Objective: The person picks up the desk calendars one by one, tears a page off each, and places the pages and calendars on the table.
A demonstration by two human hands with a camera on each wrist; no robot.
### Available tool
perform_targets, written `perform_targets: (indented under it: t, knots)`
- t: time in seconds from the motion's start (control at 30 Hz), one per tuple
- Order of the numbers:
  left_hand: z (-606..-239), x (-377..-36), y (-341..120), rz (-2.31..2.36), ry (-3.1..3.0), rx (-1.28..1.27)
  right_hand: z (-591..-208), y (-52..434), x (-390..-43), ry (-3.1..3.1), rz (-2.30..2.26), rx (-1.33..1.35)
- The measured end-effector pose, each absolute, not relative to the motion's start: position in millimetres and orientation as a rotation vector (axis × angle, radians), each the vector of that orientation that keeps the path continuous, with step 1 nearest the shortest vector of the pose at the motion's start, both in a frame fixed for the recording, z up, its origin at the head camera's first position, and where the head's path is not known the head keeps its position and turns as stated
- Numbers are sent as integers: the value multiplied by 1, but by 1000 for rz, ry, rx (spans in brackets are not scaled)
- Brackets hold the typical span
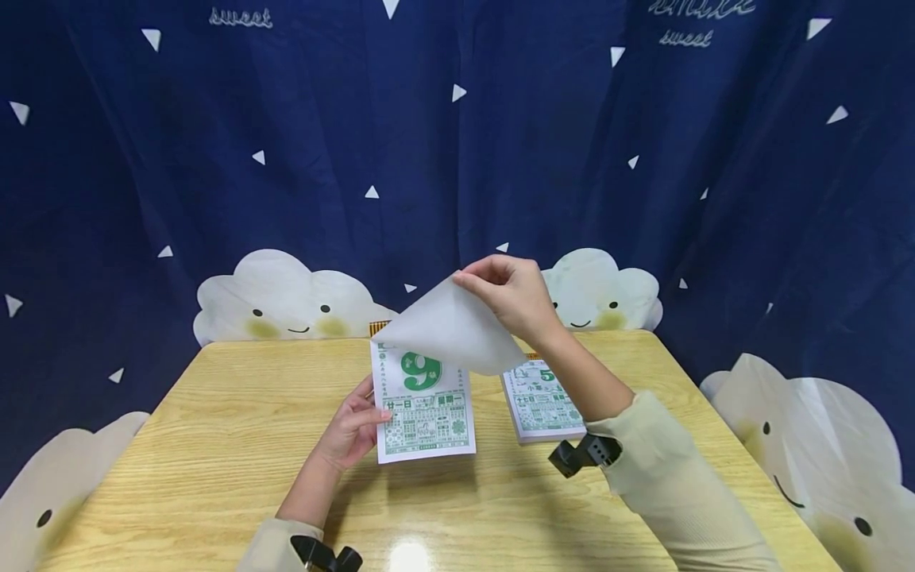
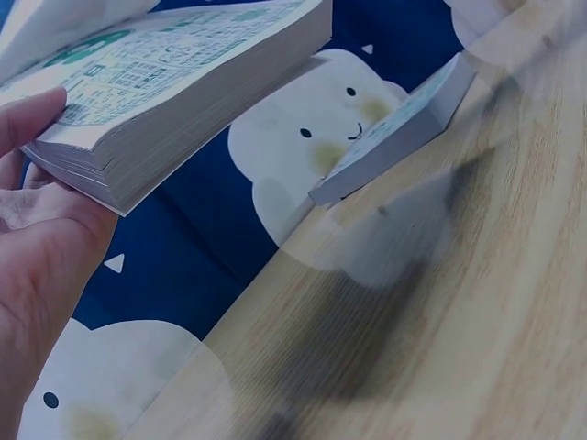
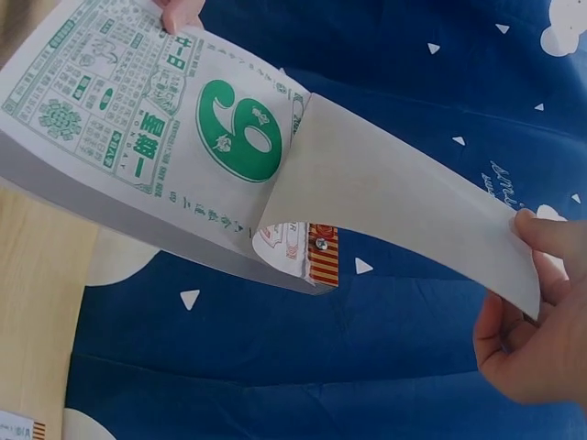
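My left hand (image 1: 355,425) grips a thick tear-off calendar (image 1: 427,429) by its left edge, thumb on the printed face. The left wrist view shows the block's page edges (image 2: 211,115) raised above the table. A large green 9 is printed on the exposed page. With thumb and fingers, my right hand (image 1: 516,300) pinches a corner of the top sheet (image 1: 450,327), which is pulled up and folded back, its blank side showing. In the right wrist view that sheet still meets the block near the orange-striped binding (image 3: 323,255), where a torn paper edge shows.
A second tear-off calendar (image 1: 546,405) with a green 5 lies on the wooden table (image 1: 236,445), to the right, partly behind my right forearm. Behind the table hangs a dark blue curtain (image 1: 322,206) with white triangles and smiling clouds.
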State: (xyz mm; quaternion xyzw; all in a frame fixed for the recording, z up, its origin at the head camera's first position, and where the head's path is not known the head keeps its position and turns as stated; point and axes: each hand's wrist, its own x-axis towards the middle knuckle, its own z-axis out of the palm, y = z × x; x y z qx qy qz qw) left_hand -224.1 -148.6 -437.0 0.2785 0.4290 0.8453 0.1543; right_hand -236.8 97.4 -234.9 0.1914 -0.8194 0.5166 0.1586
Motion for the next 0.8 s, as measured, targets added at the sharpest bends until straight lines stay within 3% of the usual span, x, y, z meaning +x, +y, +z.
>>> perform_targets:
  t: [0.8]
  knots:
    - [-433,-223,-148,2450,1265,800,-254,110,-241,-2340,1557,399]
